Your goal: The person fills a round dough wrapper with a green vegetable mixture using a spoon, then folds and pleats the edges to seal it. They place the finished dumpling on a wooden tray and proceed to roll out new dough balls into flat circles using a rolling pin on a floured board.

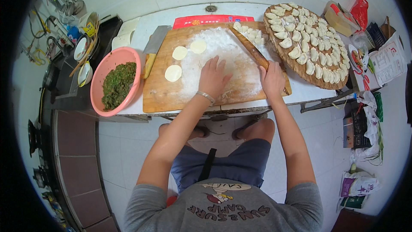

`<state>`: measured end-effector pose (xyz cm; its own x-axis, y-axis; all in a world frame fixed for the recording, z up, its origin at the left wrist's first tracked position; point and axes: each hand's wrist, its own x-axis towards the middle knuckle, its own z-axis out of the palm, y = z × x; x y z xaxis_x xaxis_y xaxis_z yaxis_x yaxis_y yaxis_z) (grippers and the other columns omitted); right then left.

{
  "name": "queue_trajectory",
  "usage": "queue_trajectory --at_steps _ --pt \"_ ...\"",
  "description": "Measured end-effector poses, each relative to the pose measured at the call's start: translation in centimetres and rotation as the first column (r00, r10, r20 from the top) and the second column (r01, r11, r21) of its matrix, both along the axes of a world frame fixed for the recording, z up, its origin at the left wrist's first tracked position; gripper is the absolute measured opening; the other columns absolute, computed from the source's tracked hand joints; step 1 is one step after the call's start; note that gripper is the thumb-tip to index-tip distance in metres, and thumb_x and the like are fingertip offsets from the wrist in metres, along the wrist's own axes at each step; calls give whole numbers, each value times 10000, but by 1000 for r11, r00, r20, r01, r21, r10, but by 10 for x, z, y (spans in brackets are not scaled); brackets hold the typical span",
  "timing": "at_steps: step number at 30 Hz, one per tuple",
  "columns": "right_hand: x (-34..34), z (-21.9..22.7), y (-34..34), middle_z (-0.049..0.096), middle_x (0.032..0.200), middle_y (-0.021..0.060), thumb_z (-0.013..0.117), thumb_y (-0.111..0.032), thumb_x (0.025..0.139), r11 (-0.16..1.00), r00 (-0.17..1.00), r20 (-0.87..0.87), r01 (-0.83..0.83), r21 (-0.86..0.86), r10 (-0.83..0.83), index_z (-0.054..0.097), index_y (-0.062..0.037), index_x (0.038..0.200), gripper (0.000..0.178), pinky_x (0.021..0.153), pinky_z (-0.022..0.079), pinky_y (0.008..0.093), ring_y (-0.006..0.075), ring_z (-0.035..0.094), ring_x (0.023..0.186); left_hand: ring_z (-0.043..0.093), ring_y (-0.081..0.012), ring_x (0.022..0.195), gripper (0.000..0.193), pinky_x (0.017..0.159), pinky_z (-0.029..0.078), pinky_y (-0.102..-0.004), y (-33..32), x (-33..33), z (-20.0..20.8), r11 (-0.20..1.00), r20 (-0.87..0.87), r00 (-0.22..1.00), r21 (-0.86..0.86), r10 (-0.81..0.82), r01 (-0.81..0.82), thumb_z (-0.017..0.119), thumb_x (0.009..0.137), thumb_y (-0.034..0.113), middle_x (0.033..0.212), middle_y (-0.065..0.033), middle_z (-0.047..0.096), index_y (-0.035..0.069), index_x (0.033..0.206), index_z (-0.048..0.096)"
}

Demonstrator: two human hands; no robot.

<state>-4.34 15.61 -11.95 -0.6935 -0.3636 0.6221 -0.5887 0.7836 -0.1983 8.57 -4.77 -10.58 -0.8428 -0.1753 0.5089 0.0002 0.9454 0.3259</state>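
Note:
My left hand, with a bracelet at the wrist, reaches over the floured wooden board with its fingers spread; whatever lies beneath the palm is hidden. A wooden rolling pin slants across the board's right side, and my right hand is closed around its near part. To the left of my left hand lie three flat round dough wrappers. Small dough pieces sit at the board's far right, beyond the pin.
At the left stands a pink bowl of chopped green filling. A cleaver lies along the board's left edge. Many dumplings cover a round board at the right. Behind is a red packet; scissors lie far right.

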Motion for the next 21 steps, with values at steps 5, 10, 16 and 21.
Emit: queue_trajectory --at_steps 5,10,16,21 --pt "0 1 2 563 929 126 631 -323 888 1000 1000 16 -11 19 11 550 -52 1063 332 688 509 419 318 606 853 221 -413 1404 748 1135 180 -543 14 -18 -28 980 234 957 -143 169 -138 517 898 520 1526 -230 237 54 1455 336" --pt "-2 2 2 572 944 122 635 -323 884 999 998 22 -52 7 52 559 -55 1076 339 700 510 420 315 608 865 170 -399 1431 752 1154 118 -552 14 -16 -21 984 272 946 -89 174 -155 476 914 503 1548 -223 205 48 1483 290" --pt "9 32 -1 581 950 110 663 -307 854 945 947 103 -313 92 304 564 -71 1080 342 713 507 421 321 604 869 189 -409 1420 669 1145 153 -533 -49 18 -11 978 -56 993 187 104 -92 539 896 283 1538 -234 225 13 1462 306" --pt "29 40 -20 590 974 116 674 -293 831 747 756 182 -652 131 628 576 -98 1114 357 721 499 421 332 607 906 146 -423 1432 719 1151 108 -550 -59 81 19 987 -43 986 18 163 -162 562 887 322 1557 -215 202 27 1481 284"
